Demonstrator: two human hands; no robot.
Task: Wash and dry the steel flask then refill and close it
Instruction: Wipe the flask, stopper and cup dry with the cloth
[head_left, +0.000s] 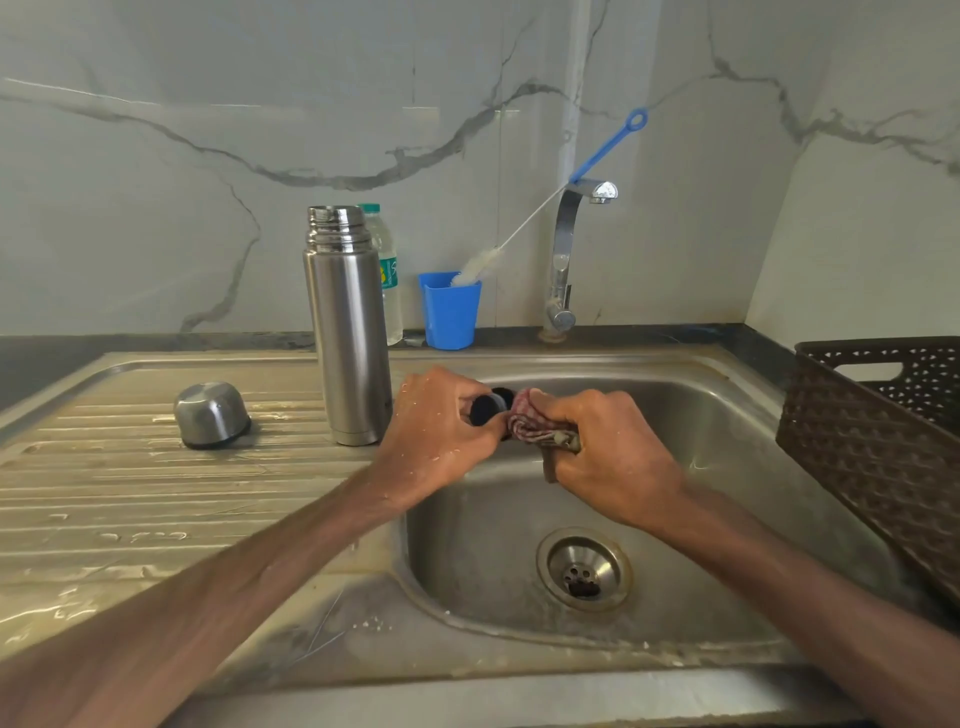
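With the left hand pinching the black stopper over the sink, the right hand, clenched round the cloth, should work into every groove till dry.

One wide-angle view, worn on the person's head. It looks forward and down across the stainless steel sink toward the white grey-veined marble wall. The left hand and right hand sit mid-frame, near the lens.
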